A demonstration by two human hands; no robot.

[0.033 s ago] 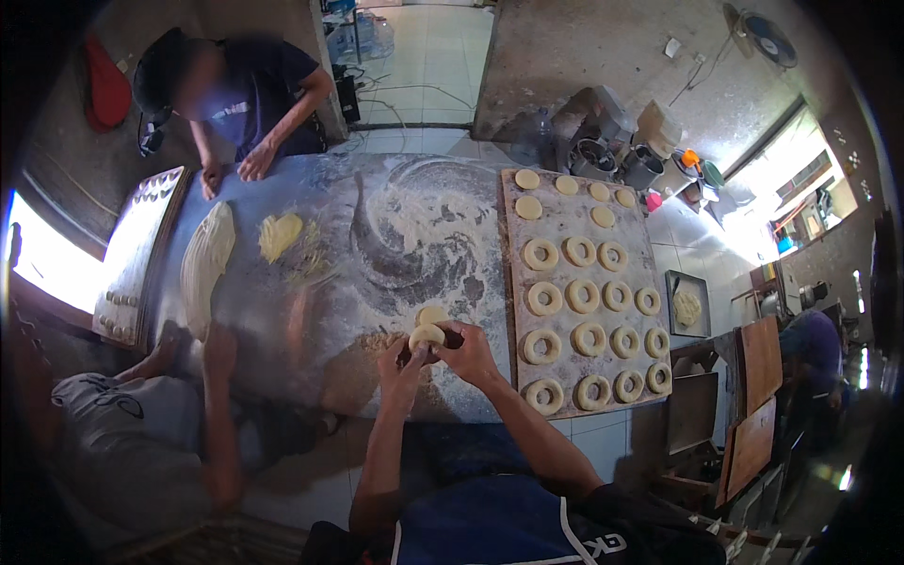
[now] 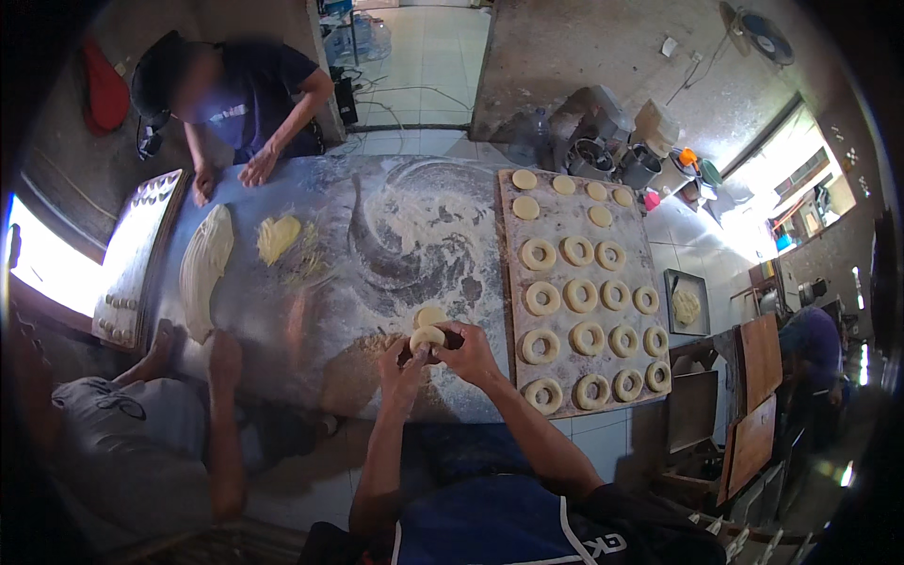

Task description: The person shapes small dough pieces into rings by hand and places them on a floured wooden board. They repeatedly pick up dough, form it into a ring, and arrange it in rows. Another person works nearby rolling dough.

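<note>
Between my two hands, over the near edge of the floured table (image 2: 325,363), is a small pale round of dough (image 2: 427,336). My left hand (image 2: 399,373) grips its left side, and my right hand (image 2: 467,356) has its fingers bent round the right side. Both thumbs meet at its lower edge. Just beyond it lies another flat dough round (image 2: 430,314). To my right a floured wooden board (image 2: 565,229) carries rows of dough rings (image 2: 589,339), with several solid dough discs (image 2: 525,207) at its far end.
A long dough strip (image 2: 206,268) and a yellow lump of fat or dough (image 2: 278,238) lie on the table's left half. One co-worker's hands (image 2: 257,167) rest at the far-left edge; another co-worker's hand (image 2: 224,358) is near the strip. A metal tray (image 2: 687,303) stands beyond the board.
My hands keep the same hold on the dough round. The nearer co-worker's hand has shifted slightly down from the long dough strip; the far co-worker's hands have moved slightly.
</note>
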